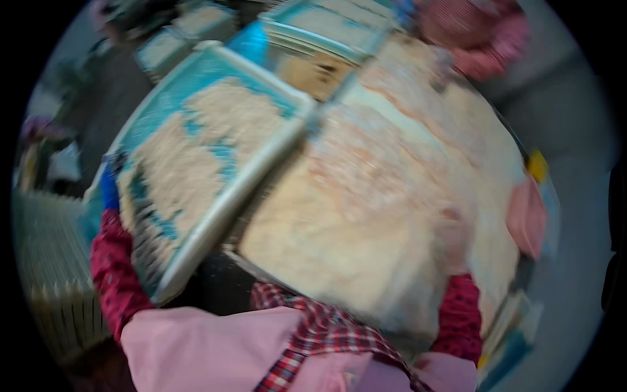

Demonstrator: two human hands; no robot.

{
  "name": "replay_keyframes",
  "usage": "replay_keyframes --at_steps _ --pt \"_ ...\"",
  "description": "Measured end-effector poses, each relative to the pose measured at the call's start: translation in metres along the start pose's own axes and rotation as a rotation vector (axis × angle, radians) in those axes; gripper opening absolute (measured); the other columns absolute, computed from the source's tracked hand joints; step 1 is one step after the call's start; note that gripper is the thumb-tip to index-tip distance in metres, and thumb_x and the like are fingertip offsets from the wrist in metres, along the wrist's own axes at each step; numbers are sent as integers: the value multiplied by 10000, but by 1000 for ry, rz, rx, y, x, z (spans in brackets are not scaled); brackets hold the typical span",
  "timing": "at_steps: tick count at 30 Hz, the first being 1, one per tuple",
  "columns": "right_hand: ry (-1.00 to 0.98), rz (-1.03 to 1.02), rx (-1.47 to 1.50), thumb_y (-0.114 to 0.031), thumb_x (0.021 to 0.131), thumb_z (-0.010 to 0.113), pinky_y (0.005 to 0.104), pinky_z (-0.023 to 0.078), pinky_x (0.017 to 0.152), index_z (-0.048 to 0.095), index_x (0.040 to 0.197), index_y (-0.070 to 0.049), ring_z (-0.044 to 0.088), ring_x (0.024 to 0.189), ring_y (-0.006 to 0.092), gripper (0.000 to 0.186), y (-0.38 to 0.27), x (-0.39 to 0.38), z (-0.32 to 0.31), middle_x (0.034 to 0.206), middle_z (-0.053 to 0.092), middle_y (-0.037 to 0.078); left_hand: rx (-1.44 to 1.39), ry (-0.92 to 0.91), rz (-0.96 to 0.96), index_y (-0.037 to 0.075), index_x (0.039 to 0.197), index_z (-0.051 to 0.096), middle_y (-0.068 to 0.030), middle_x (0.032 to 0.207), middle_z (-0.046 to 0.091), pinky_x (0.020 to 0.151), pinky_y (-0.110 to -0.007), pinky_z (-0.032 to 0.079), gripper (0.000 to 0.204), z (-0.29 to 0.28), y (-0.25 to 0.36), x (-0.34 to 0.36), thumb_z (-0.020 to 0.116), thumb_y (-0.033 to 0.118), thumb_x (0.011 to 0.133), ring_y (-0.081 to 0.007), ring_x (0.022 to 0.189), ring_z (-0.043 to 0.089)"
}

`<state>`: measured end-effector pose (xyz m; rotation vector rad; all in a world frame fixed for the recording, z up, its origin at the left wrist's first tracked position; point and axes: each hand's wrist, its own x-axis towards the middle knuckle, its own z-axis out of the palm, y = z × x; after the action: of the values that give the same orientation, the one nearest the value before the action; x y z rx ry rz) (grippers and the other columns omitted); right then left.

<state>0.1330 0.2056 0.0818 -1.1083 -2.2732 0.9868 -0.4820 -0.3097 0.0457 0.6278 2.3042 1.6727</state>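
Note:
To my left is a big white-rimmed tray [287, 127] with a turquoise lining, spread with pale beige, crumb-like stuff [183, 163] in uneven patches. My left hand [110, 186], in a blue glove, is closed at the tray's left rim; its fingers are blurred. A thick layer of cream-coloured, powdery or crumbly material [339, 242] covers the work surface in front of me, with pinkish, lumpy pieces [366, 157] farther back. My right hand [454, 235] is over this layer at the right, too smeared by motion to show its fingers or anything in them.
Across the surface, a person in pink [480, 59] reaches toward the material. More turquoise-lined trays [326, 26] are stacked at the back, near a brown cardboard-like piece [313, 73]. Pale stacked trays [55, 261] stand at left. A pink scoop-like object [526, 219] is at the right edge.

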Motion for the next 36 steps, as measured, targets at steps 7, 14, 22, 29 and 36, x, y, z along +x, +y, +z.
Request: replay_keyframes --at_steps 7,14,22,29,36 --pt "-149 -36 -67 -228 685 726 410 365 986 528 1195 -22 477 1146 330 585 0 -112 23 1216 519 194 228 -891 573 45 1242 485 -152 1207 539 946 -378 395 557 297 174 -149 707 171 747 -300 1120 505" --pt "133 -91 -297 -198 697 717 388 413 910 556 1100 -15 531 1037 326 470 18 -58 15 1076 575 185 133 -923 719 116 1200 544 -144 1183 549 826 -413 453 488 497 121 -277 658 280 755 -340 985 547" --pt "223 -97 -604 -89 662 657 396 455 656 579 820 -59 581 711 317 178 62 29 -7 741 604 121 262 -1025 727 173 1124 597 -85 1078 618 735 -391 489 300 507 103 -292 550 168 828 -309 896 588" --pt "-1 -140 -339 -115 648 716 368 463 751 598 874 -58 587 824 278 261 39 -51 13 814 606 101 323 -734 565 121 998 649 -102 999 639 720 -380 488 266 443 108 -255 650 138 732 -303 852 604" --pt "154 -65 -260 -134 707 724 394 401 904 514 1163 -35 510 1044 313 512 64 -113 27 1105 537 171 367 -767 622 129 1008 613 -95 971 594 682 -417 469 243 459 108 -259 607 146 765 -319 824 569"
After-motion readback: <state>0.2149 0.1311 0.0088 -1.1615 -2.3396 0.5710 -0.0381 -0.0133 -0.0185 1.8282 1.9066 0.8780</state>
